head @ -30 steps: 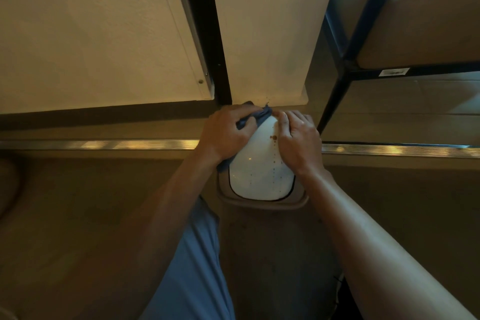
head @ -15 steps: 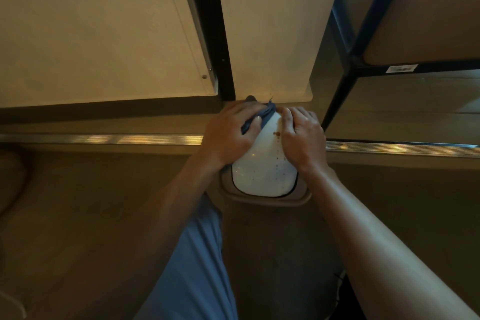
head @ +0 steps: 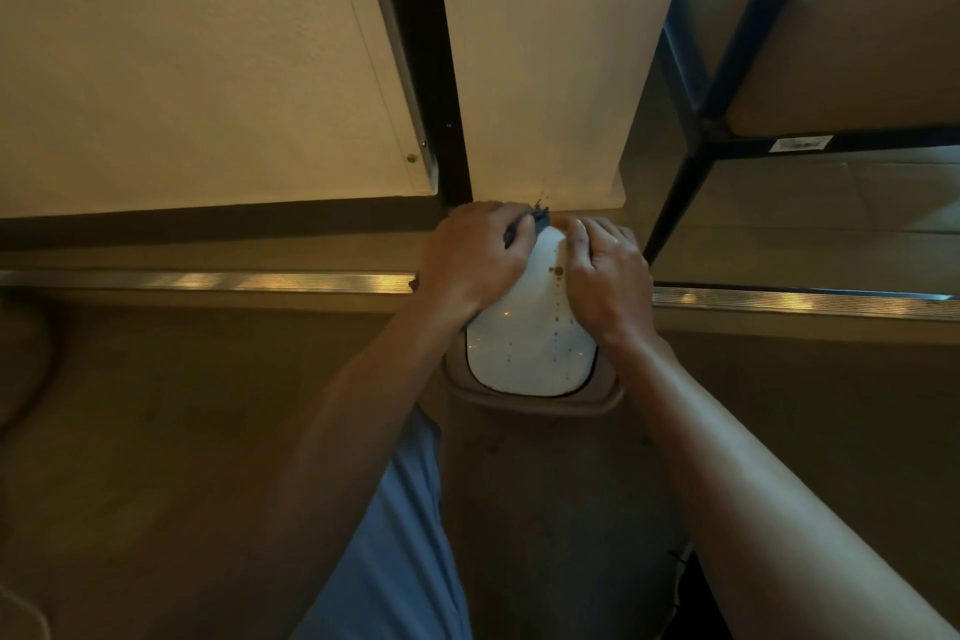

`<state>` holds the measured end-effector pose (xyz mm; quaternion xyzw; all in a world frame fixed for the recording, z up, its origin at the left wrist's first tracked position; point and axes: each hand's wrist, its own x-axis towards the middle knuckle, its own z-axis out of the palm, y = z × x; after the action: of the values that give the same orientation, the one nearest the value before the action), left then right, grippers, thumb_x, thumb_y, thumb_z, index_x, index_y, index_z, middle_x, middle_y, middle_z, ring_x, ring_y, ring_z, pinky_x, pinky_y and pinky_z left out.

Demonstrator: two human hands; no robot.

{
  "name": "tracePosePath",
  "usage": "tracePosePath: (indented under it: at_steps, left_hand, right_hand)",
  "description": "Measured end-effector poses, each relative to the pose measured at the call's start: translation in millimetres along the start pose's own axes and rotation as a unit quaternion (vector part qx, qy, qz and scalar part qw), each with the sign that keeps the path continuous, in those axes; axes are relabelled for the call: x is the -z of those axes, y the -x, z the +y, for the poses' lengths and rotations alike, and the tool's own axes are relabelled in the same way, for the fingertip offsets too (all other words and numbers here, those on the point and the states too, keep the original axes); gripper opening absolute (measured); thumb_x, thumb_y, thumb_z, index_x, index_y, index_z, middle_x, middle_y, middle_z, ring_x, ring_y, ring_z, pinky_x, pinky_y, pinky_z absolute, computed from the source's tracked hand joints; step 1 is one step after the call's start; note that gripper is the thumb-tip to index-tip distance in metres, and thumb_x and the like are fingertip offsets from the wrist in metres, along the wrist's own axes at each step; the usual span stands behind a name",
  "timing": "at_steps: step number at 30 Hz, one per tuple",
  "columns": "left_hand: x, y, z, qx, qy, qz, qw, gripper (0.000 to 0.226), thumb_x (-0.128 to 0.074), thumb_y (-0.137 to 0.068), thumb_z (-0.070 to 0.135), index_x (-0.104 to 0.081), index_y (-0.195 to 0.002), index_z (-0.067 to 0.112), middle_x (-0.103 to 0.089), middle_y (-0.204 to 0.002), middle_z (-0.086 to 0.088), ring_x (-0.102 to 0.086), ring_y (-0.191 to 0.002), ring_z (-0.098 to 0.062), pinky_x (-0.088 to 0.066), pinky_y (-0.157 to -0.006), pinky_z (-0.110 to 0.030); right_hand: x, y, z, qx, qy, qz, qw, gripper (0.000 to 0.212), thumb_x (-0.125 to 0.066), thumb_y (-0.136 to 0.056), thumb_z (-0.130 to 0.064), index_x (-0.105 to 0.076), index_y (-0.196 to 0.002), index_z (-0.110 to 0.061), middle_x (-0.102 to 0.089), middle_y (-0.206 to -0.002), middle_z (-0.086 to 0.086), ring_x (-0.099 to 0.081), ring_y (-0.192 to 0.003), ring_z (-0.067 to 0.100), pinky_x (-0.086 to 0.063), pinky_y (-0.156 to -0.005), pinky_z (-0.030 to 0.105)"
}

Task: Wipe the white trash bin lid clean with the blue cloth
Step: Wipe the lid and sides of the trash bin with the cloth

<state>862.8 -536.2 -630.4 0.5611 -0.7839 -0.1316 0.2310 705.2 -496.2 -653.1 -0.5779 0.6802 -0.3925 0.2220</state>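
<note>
Head view, lid: the white lid lies under and between your hands, long axis running from you toward the wall.
Left hand: your left hand grips the blue cloth at the lid's far end.
Right hand: your right hand presses flat, fingers relaxed, on the lid's right side.
Nearer hand: left, it has the cloth.
Spots: brown specks sit between your hands, and more toward you.
Room: wall tight beyond your fingertips; open lid toward you, down to the bin rim.

No text can be read. A white label sits on the dark shelf frame at the far right, its print too blurred to make out.
</note>
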Motion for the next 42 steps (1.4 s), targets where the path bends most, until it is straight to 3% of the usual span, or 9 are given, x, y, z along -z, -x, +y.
tracePosePath:
  at_steps: [4, 8, 15, 19, 22, 27, 32, 37, 42]
  left_hand:
    - [-2, 40, -23, -0.048, 0.041, 0.009, 0.998, 0.042, -0.046, -0.109, 0.037, -0.052, -0.148, 0.023, -0.049, -0.153, 0.006, -0.034, -0.147, -0.011, -0.027, -0.116, -0.022]
    - [-3, 66, -39, -0.001, 0.142, -0.005, 0.990, 0.045, -0.040, -0.111, 0.036, -0.039, -0.156, 0.027, -0.032, -0.161, 0.016, -0.030, -0.147, -0.002, -0.024, -0.114, -0.010]
    - [6, -14, -25, 0.212, 0.119, -0.105, 0.964, 0.034, -0.034, -0.108, 0.042, -0.062, -0.102, 0.024, -0.062, -0.094, 0.003, -0.061, -0.092, -0.019, -0.041, -0.071, -0.029]
    - [4, -24, 8, 0.131, -0.035, -0.081, 0.987, 0.037, -0.038, -0.105, 0.040, -0.065, -0.090, 0.021, -0.061, -0.080, 0.001, -0.061, -0.078, -0.019, -0.041, -0.067, -0.035]
    - [1, 7, 18, 0.012, -0.036, -0.001, 0.999, 0.033, -0.042, -0.107, 0.033, -0.069, -0.121, 0.020, -0.070, -0.110, 0.000, -0.062, -0.103, -0.019, -0.048, -0.090, -0.038]
    - [3, 66, -13, -0.021, 0.028, -0.004, 0.999, 0.046, -0.042, -0.111, 0.033, -0.044, -0.155, 0.020, -0.039, -0.162, 0.003, -0.024, -0.152, -0.011, -0.020, -0.124, -0.029]
    - [10, 31, -29, 0.074, 0.142, -0.012, 0.987, 0.037, -0.037, -0.112, 0.035, -0.054, -0.142, 0.024, -0.062, -0.131, 0.004, -0.059, -0.116, -0.014, -0.044, -0.090, -0.023]
    - [3, -19, -1, 0.142, -0.008, -0.071, 0.987, 0.039, -0.033, -0.107, 0.040, -0.067, -0.103, 0.021, -0.063, -0.087, 0.002, -0.062, -0.084, -0.019, -0.040, -0.067, -0.033]
    - [-9, 45, 21, -0.017, -0.080, 0.037, 0.996, 0.046, -0.034, -0.109, 0.036, -0.056, -0.145, 0.019, -0.056, -0.148, -0.002, -0.041, -0.141, -0.024, -0.029, -0.119, -0.042]
  right_hand:
    - [-1, 0, -1, -0.001, 0.002, 0.003, 1.000, 0.038, -0.036, -0.109, -0.036, -0.070, -0.121, -0.025, -0.066, -0.122, -0.009, -0.049, -0.120, 0.009, -0.032, -0.090, 0.024]
    - [0, -1, 3, 0.002, -0.002, -0.017, 1.000, 0.037, -0.036, -0.110, -0.035, -0.069, -0.123, -0.025, -0.064, -0.124, -0.009, -0.043, -0.116, 0.001, -0.026, -0.084, 0.009]
    - [0, -1, 4, 0.004, 0.003, -0.018, 1.000, 0.039, -0.035, -0.109, -0.035, -0.069, -0.126, -0.024, -0.064, -0.126, -0.009, -0.041, -0.114, 0.000, -0.025, -0.083, 0.010]
    - [-2, -2, 3, 0.005, 0.012, -0.004, 1.000, 0.040, -0.034, -0.108, -0.036, -0.070, -0.122, -0.025, -0.066, -0.123, -0.008, -0.046, -0.114, 0.004, -0.029, -0.085, 0.016]
    - [-4, -1, 2, 0.003, 0.007, 0.003, 1.000, 0.038, -0.033, -0.108, -0.037, -0.069, -0.116, -0.028, -0.065, -0.116, -0.014, -0.045, -0.108, 0.000, -0.027, -0.081, 0.008]
    - [-2, -2, 3, 0.004, 0.003, -0.002, 1.000, 0.039, -0.034, -0.108, -0.037, -0.070, -0.119, -0.027, -0.066, -0.121, -0.010, -0.045, -0.111, 0.002, -0.029, -0.083, 0.013]
    - [-1, -1, 3, 0.007, -0.006, -0.013, 1.000, 0.039, -0.036, -0.109, -0.035, -0.069, -0.126, -0.025, -0.065, -0.126, -0.009, -0.047, -0.121, 0.008, -0.031, -0.091, 0.025]
    - [-1, -2, 3, 0.005, 0.005, -0.001, 1.000, 0.039, -0.035, -0.108, -0.035, -0.070, -0.123, -0.025, -0.066, -0.124, -0.008, -0.049, -0.120, 0.010, -0.031, -0.091, 0.025]
    - [-4, -2, 4, 0.011, 0.004, 0.009, 1.000, 0.038, -0.035, -0.108, -0.035, -0.070, -0.120, -0.025, -0.067, -0.121, -0.009, -0.052, -0.117, 0.009, -0.036, -0.090, 0.024]
